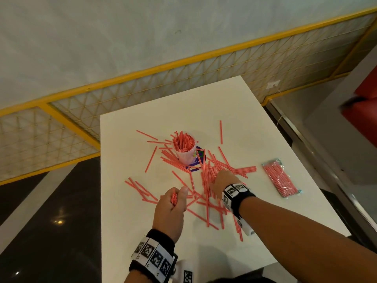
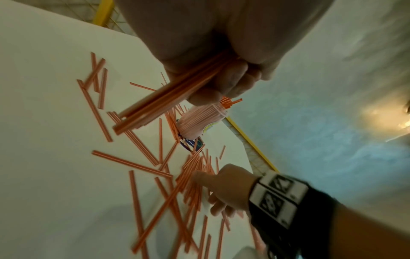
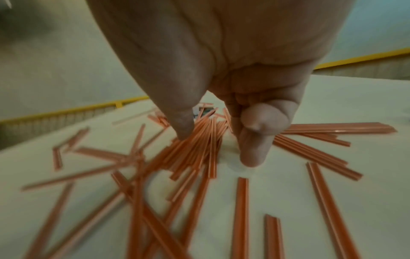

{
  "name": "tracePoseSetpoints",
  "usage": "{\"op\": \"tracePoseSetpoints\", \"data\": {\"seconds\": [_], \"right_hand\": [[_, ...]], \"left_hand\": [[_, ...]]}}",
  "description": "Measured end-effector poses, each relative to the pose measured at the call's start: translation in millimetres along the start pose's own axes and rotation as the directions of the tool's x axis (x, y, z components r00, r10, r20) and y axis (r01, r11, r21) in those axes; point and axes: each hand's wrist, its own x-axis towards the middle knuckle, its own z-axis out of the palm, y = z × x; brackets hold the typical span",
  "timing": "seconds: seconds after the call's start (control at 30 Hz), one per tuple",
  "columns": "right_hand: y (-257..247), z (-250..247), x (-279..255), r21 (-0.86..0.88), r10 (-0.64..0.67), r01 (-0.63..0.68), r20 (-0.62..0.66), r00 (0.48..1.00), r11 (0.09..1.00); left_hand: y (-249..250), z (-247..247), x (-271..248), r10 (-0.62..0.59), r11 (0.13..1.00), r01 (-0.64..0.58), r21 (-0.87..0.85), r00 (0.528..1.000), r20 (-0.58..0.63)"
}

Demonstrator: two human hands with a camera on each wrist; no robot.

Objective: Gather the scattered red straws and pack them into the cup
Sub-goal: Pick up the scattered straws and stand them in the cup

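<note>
My left hand point(image 1: 170, 211) is curled tight around a small bundle of red straws point(image 2: 162, 103), gripped in the fist and lifted clear of the white table point(image 1: 126, 211), the straws slanting out below my fingers. Just to its right, my right hand point(image 1: 221, 180) reaches down into the thickest heap of loose straws point(image 3: 195, 145), thumb and fingers point(image 3: 252, 150) spread apart on either side of a cluster, their tips down among the straws and on the tabletop, nothing yet closed in them. More straws lie scattered flat around both hands. Beyond them, farther from me, stands the cup point(image 1: 184, 152), upright and already crowded with straws. Well off to the right of my right hand lies a sealed packet of straws point(image 1: 280, 177).
</note>
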Motion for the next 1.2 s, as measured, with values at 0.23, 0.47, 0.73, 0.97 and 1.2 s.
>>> {"op": "tracePoseSetpoints", "data": {"seconds": [0.23, 0.47, 0.73, 0.97, 1.2], "right_hand": [[-6, 15, 19, -0.061, -0.012, 0.016, 0.064, 0.998, 0.998], [6, -4, 5, 0.103, 0.017, -0.023, 0.057, 0.998, 0.994], [-29, -51, -89, 0.321, -0.373, 0.314, 0.141, 0.917, 0.893], [-34, -54, -102, 0.602, -0.365, 0.297, -0.01, 0.931, 0.741], [-45, -71, -97, 0.501, -0.479, 0.36, 0.129, 0.868, 0.787]], "left_hand": [[-17, 1, 0, -0.035, 0.999, 0.035, 0.02, 0.999, 0.018], [-19, 0, 19, -0.153, 0.986, 0.155, -0.064, 0.988, 0.035], [16, 20, 38, -0.249, 0.93, 0.301, -0.212, 0.938, 0.24], [21, 34, 52, -0.119, 0.958, 0.153, -0.243, 0.982, 0.149], [43, 26, 65, 0.06, 0.99, -0.049, -0.134, 0.995, 0.079]]}}
